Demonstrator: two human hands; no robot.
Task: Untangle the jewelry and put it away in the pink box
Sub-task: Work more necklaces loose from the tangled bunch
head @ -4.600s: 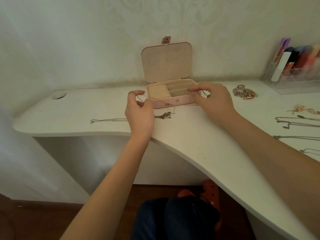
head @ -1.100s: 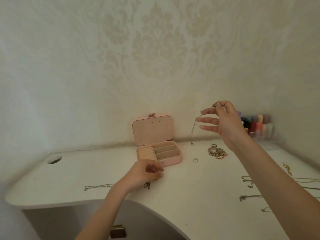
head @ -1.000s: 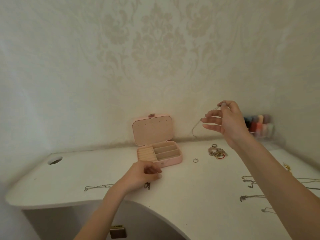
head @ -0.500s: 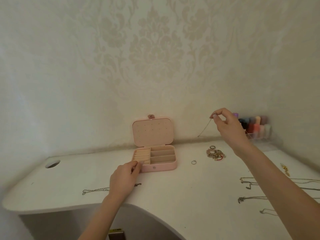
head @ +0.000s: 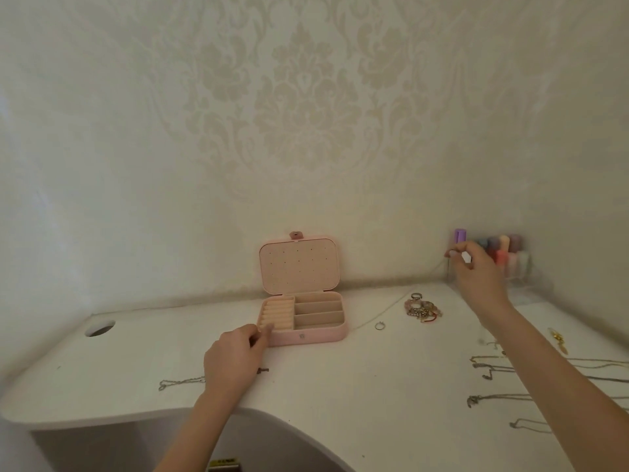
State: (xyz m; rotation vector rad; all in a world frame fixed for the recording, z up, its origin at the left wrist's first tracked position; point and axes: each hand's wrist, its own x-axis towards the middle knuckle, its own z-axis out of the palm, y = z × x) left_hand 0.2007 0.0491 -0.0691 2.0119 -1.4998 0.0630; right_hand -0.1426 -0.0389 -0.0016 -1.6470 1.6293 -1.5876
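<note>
The pink box [head: 308, 337] stands open at the back of the white desk [head: 340, 390], lid upright, its compartments bare. My left hand [head: 235, 361] has its curled fingertips on the box's front left corner. My right hand [head: 476, 270] is raised at the right and pinches one end of a thin silver chain [head: 384, 311]. The chain slants down to the desk just right of the box. Another chain [head: 180, 382] with a small dark pendant [head: 262, 370] lies partly under my left hand.
A loose ring [head: 380, 325] and a heap of bracelets [head: 422, 309] lie right of the box. Several necklaces [head: 493, 369] are laid out under my right forearm. Nail polish bottles [head: 503, 253] stand in the back right corner. A cable hole [head: 100, 328] is at the left.
My right hand has lowered and moved right, drawing the chain out so its free end reaches the desk. My left hand has left the pendant and gone forward to the box's corner.
</note>
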